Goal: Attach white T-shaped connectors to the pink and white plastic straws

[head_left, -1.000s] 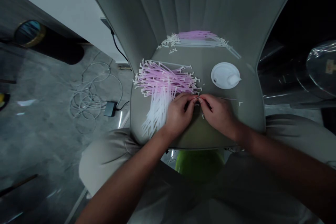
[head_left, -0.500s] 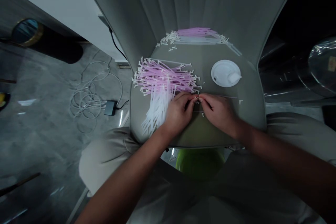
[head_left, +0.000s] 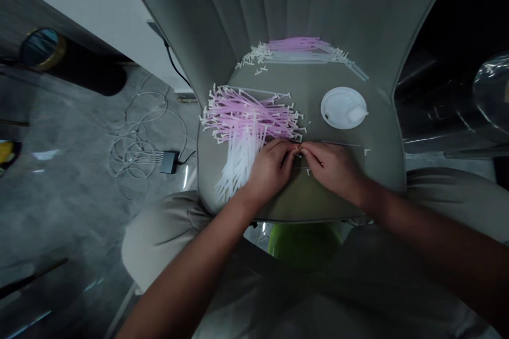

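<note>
My left hand and my right hand meet fingertip to fingertip over the front of a chair seat, both pinched closed. A small white plastic connector shows between the fingertips; the rest of what they grip is covered. Left of my left hand lies a heap of pink sticks with white end fittings, overlapping a bundle of white sticks. Beyond my right hand a thin clear stick lies on the seat, with a white elbow piece to its right. Another elbow piece lies below the fingertips.
A round white lid with a small white nozzle-like piece rests on the seat's right side. More pink and white sticks lie along the backrest, beside loose fittings. Coiled cables lie on the floor; a green tub stands below.
The view has shifted slightly. Both hands stay pinched together in the same place, with only tiny fingertip movement.
</note>
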Motion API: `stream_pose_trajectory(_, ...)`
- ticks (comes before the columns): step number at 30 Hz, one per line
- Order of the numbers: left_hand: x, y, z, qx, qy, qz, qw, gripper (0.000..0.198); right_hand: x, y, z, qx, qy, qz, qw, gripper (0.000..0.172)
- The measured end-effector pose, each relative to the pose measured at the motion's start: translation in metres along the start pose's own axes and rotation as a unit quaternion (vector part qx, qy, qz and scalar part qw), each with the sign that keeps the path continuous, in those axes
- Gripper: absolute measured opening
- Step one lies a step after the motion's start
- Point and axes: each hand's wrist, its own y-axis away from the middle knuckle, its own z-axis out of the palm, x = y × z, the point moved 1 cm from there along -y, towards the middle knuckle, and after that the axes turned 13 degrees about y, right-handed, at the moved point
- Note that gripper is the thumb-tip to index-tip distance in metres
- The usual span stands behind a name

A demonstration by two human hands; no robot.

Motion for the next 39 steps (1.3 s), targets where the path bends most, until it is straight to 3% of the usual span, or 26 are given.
stream_pose_trajectory(17, -0.0004, -0.0008, -0.0002, 0.009, 0.010, 0.000, 1.000, 0.010, -0.0001, -0.0006, -0.0022, 0.002, -0.032, 0.032, 0.999, 0.023)
stream_pose_trajectory(28, -0.0011, -0.0005, -0.0013, -0.006, 0.008, -0.012, 1.000, 0.012, 0.0009, 0.0000, -0.0020, -0.013, -0.016, 0.013, 1.000, 0.023)
stream_pose_trajectory(39, 0.0006, -0.0047, -0.0088, -0.087, -0.053, 0.037, 0.994, 0.019, 0.0065, 0.0044, 0.0037, -0.009, -0.001, -0.035, 0.999, 0.023)
